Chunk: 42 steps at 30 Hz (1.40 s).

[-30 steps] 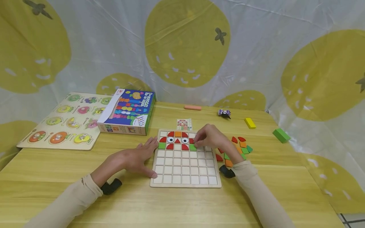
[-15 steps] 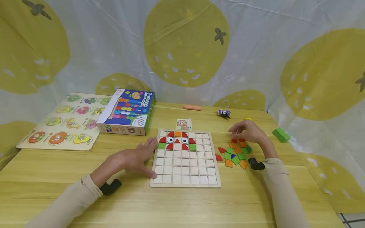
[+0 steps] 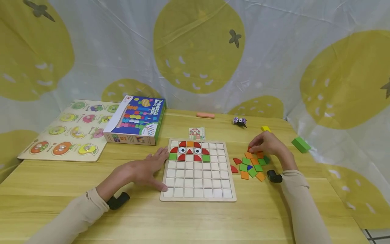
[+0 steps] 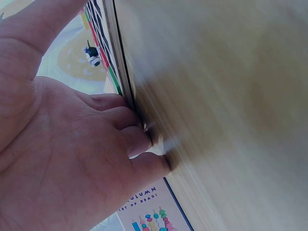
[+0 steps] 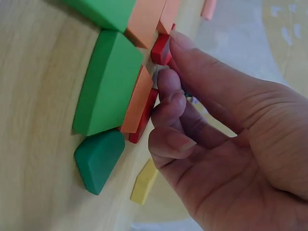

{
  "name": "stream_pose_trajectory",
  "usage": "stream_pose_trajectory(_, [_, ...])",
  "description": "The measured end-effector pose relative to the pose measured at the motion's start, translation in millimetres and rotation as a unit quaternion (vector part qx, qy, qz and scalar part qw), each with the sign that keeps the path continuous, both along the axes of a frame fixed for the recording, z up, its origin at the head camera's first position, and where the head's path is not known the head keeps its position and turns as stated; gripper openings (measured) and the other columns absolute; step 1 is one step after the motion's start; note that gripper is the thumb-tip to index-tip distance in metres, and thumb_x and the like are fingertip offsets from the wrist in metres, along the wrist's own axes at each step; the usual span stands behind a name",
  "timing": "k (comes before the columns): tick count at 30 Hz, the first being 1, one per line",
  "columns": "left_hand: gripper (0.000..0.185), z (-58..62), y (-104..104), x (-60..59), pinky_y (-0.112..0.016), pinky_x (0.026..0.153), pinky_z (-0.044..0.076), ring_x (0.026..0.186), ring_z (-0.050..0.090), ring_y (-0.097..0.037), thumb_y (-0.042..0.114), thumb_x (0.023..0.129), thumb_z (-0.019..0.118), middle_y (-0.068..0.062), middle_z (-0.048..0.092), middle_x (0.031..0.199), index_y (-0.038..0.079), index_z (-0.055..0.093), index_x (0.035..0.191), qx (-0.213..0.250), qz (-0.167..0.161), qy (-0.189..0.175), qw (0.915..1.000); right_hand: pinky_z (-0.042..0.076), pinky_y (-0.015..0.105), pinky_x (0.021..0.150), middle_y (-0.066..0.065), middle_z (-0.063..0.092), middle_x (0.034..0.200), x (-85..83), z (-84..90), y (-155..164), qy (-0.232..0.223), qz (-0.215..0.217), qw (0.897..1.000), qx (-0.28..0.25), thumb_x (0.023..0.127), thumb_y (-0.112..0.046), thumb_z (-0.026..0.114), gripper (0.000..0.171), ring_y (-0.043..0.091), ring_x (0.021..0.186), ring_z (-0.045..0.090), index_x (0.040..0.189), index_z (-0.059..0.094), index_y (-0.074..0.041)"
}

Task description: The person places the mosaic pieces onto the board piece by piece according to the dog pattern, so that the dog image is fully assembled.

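A wooden grid board [image 3: 198,183] lies in front of me, with red, orange and green tiles and two eye tiles set in its upper rows. My left hand [image 3: 145,171] rests at its left edge, fingers spread, thumb on the lower left corner. The left wrist view shows the left fingers [image 4: 130,139] against the board's side. To the right of the board, my right hand [image 3: 268,145] pinches a red tile [image 5: 161,49] between thumb and fingers at the far side of a loose tile pile. Orange tiles, a green tile [image 5: 108,84] and a dark green tile [image 5: 99,161] lie beside it.
A small pattern card [image 3: 196,133] lies behind the board. At the left are a toy box [image 3: 134,118] and a fruit puzzle board [image 3: 65,130]. An orange block [image 3: 205,115], a small purple-and-black figure [image 3: 239,121], a yellow block [image 3: 265,129] and a green block [image 3: 301,144] lie farther back.
My right hand has left the green tile on the board's right side, moved right to the loose pile and come down on a red tile. The left hand has stayed in place.
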<state>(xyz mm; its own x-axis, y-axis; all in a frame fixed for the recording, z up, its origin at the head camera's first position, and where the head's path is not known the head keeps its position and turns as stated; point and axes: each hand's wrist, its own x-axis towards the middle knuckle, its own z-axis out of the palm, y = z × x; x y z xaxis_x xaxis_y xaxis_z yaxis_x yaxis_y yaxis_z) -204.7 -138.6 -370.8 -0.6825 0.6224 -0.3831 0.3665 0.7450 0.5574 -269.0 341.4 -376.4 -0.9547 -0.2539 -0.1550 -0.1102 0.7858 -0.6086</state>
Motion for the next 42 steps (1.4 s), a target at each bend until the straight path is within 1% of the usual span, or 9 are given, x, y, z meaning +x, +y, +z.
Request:
stream_pose_trajectory(9, [0.120, 1.7, 0.2, 1.3, -0.063, 0.132, 0.005, 0.165, -0.007, -0.046, 0.046, 0.092, 0.085, -0.025, -0.003, 0.179, -0.006, 0.009, 0.170, 0.001, -0.005, 0.001, 1.0000, 0.056, 0.026, 0.069, 0.010, 0.076, 0.087, 1.5, 1.6, -3.4, -0.001, 0.013, 1.000, 0.012, 0.091, -0.004, 0.086, 0.014, 0.019, 0.077, 0.065, 0.097, 0.078, 0.005])
stream_pose_trajectory(12, [0.120, 1.0, 0.0, 0.7, -0.063, 0.132, 0.005, 0.165, -0.007, -0.046, 0.046, 0.092, 0.085, -0.025, -0.003, 0.179, -0.006, 0.009, 0.170, 0.001, -0.005, 0.001, 1.0000, 0.056, 0.026, 0.069, 0.011, 0.075, 0.087, 1.8, 2.3, -2.7, 0.014, 0.016, 1.000, 0.016, 0.090, -0.005, 0.087, 0.016, 0.020, 0.078, 0.066, 0.096, 0.076, 0.005])
stream_pose_trajectory(15, [0.120, -1.3, -0.5, 1.2, -0.062, 0.133, 0.005, 0.166, -0.006, -0.045, 0.046, 0.092, 0.085, -0.024, -0.003, 0.180, -0.005, 0.009, 0.170, -0.002, -0.002, 0.000, 1.0000, 0.056, 0.027, 0.069, 0.010, 0.076, 0.087, 2.0, 2.8, -4.1, 0.040, 0.014, 0.999, 0.013, 0.089, -0.007, 0.089, 0.021, 0.021, 0.079, 0.067, 0.102, 0.076, 0.004])
stream_pose_trajectory(20, [0.120, -3.3, -0.8, 1.4, -0.062, 0.133, 0.005, 0.166, -0.007, -0.045, 0.047, 0.093, 0.084, -0.024, -0.004, 0.180, -0.005, 0.009, 0.170, -0.004, -0.005, 0.000, 1.0000, 0.057, 0.031, 0.063, 0.014, 0.080, 0.088, 4.6, 11.6, -16.0, 0.045, 0.014, 0.998, -0.040, 0.095, -0.008, 0.084, 0.017, 0.030, 0.073, 0.069, 0.108, 0.080, 0.002])
stream_pose_trajectory(26, [0.119, -0.7, 0.6, -0.6, -0.064, 0.132, 0.007, 0.166, -0.006, -0.044, 0.049, 0.093, 0.083, -0.022, -0.005, 0.180, -0.004, 0.009, 0.171, -0.018, -0.009, 0.008, 0.9998, 0.064, 0.041, 0.067, 0.022, 0.080, 0.093, 11.3, 33.1, -51.8, 0.008, 0.041, 0.991, -0.131, 0.100, -0.009, 0.079, 0.013, 0.043, 0.078, 0.073, 0.105, 0.083, 0.002])
stream_pose_trajectory(33, [0.120, 2.6, 0.8, -0.5, -0.063, 0.132, 0.007, 0.166, -0.007, -0.042, 0.049, 0.094, 0.083, -0.021, -0.006, 0.180, -0.002, 0.008, 0.171, -0.026, -0.013, 0.007, 0.9996, 0.067, 0.044, 0.073, 0.021, 0.081, 0.098, 24.5, 45.0, -110.2, -0.026, 0.100, 0.978, -0.182, 0.098, -0.003, 0.078, 0.013, 0.048, 0.084, 0.077, 0.109, 0.082, 0.004])
stream_pose_trajectory(37, [0.121, 1.9, 1.7, -2.0, -0.062, 0.133, 0.007, 0.166, -0.007, -0.042, 0.049, 0.093, 0.084, -0.021, -0.007, 0.180, -0.003, 0.007, 0.171, -0.029, -0.017, 0.009, 0.9994, 0.063, 0.041, 0.066, 0.019, 0.080, 0.094, 29.5, 42.4, -142.6, -0.026, 0.121, 0.974, -0.188, 0.097, -0.004, 0.080, 0.009, 0.040, 0.076, 0.073, 0.105, 0.083, 0.000])
stream_pose_trajectory(40, [0.122, 2.8, 1.4, -3.5, -0.062, 0.132, 0.006, 0.166, -0.008, -0.042, 0.048, 0.093, 0.084, -0.022, -0.008, 0.180, -0.003, 0.005, 0.171, -0.034, -0.019, 0.009, 0.9992, 0.064, 0.039, 0.071, 0.015, 0.080, 0.092, 31.4, 38.6, -165.8, -0.039, 0.124, 0.972, -0.197, 0.096, -0.005, 0.082, 0.007, 0.031, 0.073, 0.070, 0.101, 0.084, -0.001])
stream_pose_trajectory(42, [0.121, 4.5, 0.7, -4.5, -0.063, 0.132, 0.006, 0.166, -0.008, -0.042, 0.049, 0.094, 0.083, -0.022, -0.009, 0.180, -0.002, 0.005, 0.171, -0.041, -0.021, 0.012, 0.9989, 0.066, 0.041, 0.078, 0.013, 0.081, 0.092, 32.0, 36.4, -179.5, -0.052, 0.128, 0.969, -0.206, 0.096, -0.002, 0.081, 0.007, 0.030, 0.075, 0.073, 0.102, 0.084, 0.001])
